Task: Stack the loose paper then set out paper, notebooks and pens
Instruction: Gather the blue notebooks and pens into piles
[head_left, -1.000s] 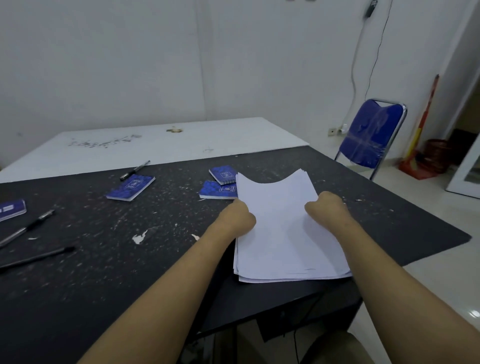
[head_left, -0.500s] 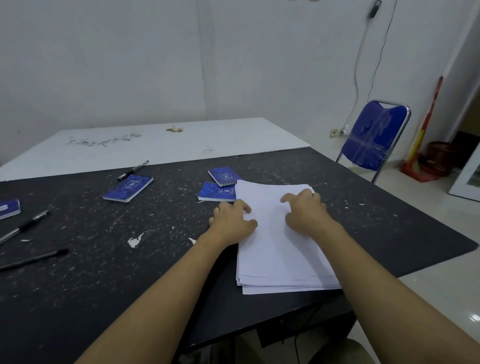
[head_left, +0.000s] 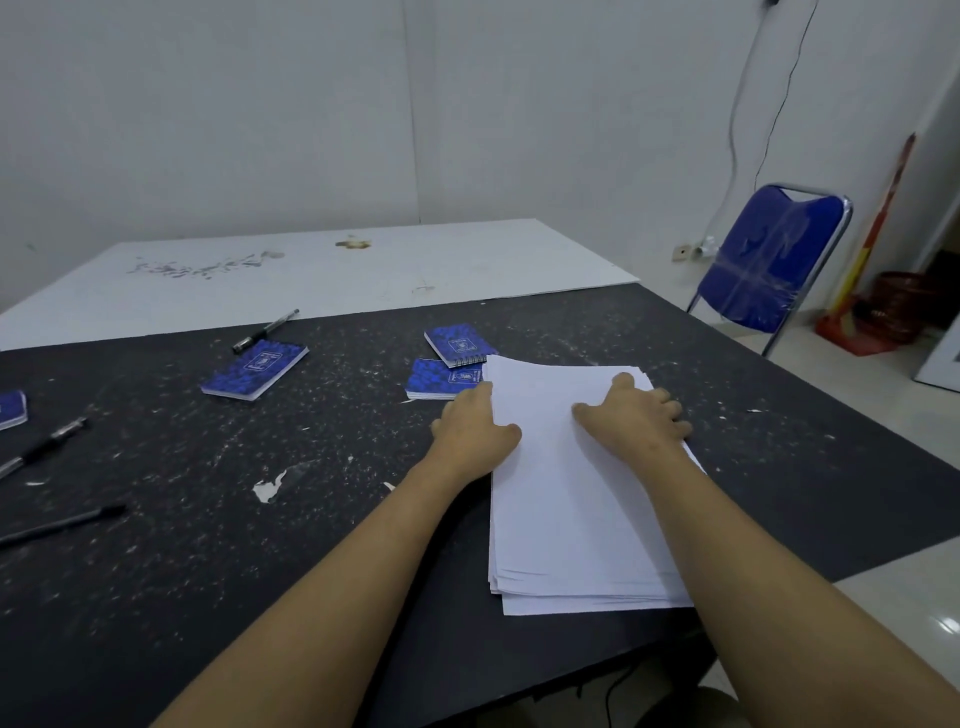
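Observation:
A stack of white paper (head_left: 571, 509) lies flat on the black table (head_left: 208, 519), its lower sheets slightly fanned at the near edge. My left hand (head_left: 475, 431) rests at the stack's left edge, thumb on the top sheet. My right hand (head_left: 636, 415) lies flat on the stack's far right part with fingers spread. Two blue notebooks (head_left: 457, 345) (head_left: 441, 379) lie just beyond the stack's far left corner, a third blue notebook (head_left: 255, 370) further left, another blue notebook (head_left: 11, 410) at the left edge. Black pens lie near the third notebook (head_left: 265, 331) and at the left (head_left: 44, 447) (head_left: 62, 525).
A white board (head_left: 322, 275) covers the far part of the table. A blue folding chair (head_left: 774, 260) stands at the right beyond the table's corner, with red items (head_left: 883, 312) on the floor by the wall. A white paint chip (head_left: 269, 488) marks the table's middle.
The bowed, lifted paper was laid flat on the table. Both hands opened from gripping its sides; the right hand slid toward the far right corner, the left stays at the left edge.

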